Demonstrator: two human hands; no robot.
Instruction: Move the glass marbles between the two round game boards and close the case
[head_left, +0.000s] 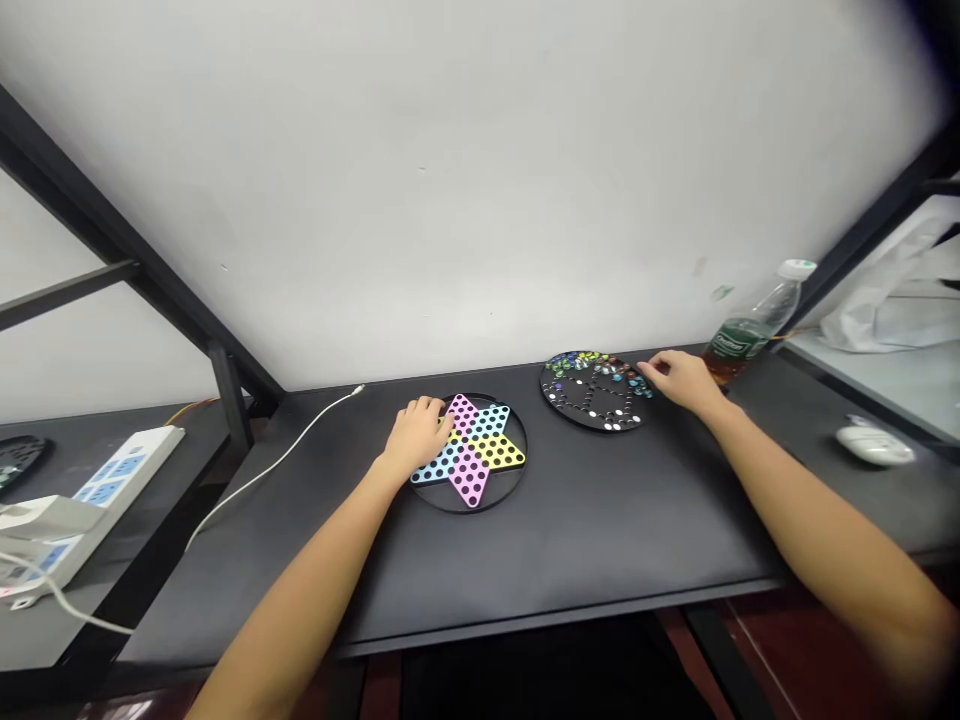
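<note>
A round Chinese checkers board (470,475) with a pink, blue and yellow holed star lies on the dark table. My left hand (417,435) rests over the board's left side, its fingers loosely spread and covering part of the star. To the right, a round black tray (574,405) carries marbles of several colours, bunched along its far and right rim, with white ones near its front. My right hand (681,380) is at the tray's right edge, thumb and fingers drawn together beside the marbles. Whatever may be between those fingertips is hidden.
Behind my right hand a plastic bottle (750,325) with a green label leans in view. A white mouse (876,442) lies farther right. On the left are a white cable (277,462) and a power strip (124,478). A wall (480,200) borders the table's far edge.
</note>
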